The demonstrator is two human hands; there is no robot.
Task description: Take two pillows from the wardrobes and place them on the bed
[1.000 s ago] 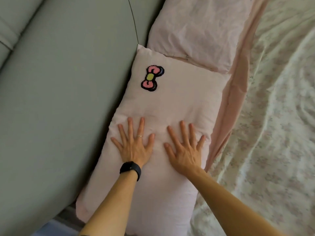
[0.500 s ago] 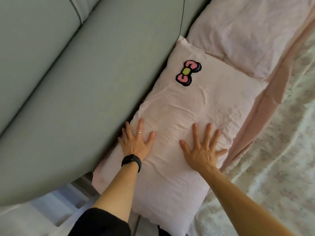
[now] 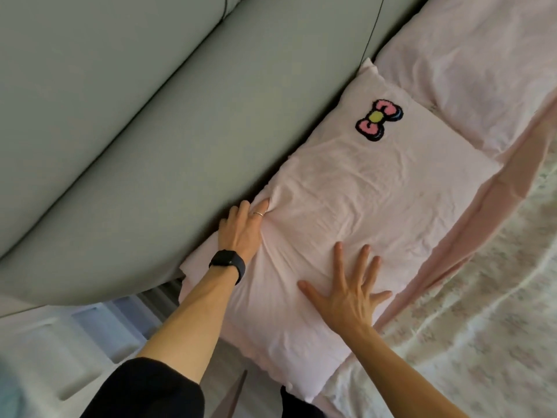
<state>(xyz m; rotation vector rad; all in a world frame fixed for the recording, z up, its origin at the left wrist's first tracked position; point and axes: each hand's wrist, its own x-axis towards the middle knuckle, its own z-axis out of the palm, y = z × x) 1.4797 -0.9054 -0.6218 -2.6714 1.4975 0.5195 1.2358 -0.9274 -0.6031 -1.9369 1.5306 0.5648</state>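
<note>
Against the grey-green padded headboard (image 3: pixel 126 122), a pale pink pillow (image 3: pixel 361 206) lies flat on the bed (image 3: pixel 482 327). It has a small embroidered bow (image 3: pixel 378 119) near its far end, pink with a yellow middle and a dark outline. Its long edge touches the headboard, and its near end reaches the side edge of the bed. The cover is full of small wrinkles.

Beyond it lies a second pink pillow (image 3: pixel 470 70), also close to the headboard. The two pillows touch end to end, and the far one seems to lie a little over the end of the first.

The left hand (image 3: pixel 241 230) is at the edge of the pillow just beside the headboard. Its fingers go into a fold of the cover, and I cannot tell if they pinch the cloth or only press on it. This hand has a thin ring (image 3: pixel 258 213) on one finger and a black smartwatch (image 3: pixel 227 262) on the wrist; a black sleeve (image 3: pixel 144 390) shows at the upper arm.

The right hand (image 3: pixel 346 294) lies flat on the near part of the pillow, open, with the fingers spread wide and the palm down. It holds nothing.

To the right of the pillows there is a pink sheet (image 3: pixel 452 236), and then a white cover with a faint flower print (image 3: pixel 497 297).
</note>
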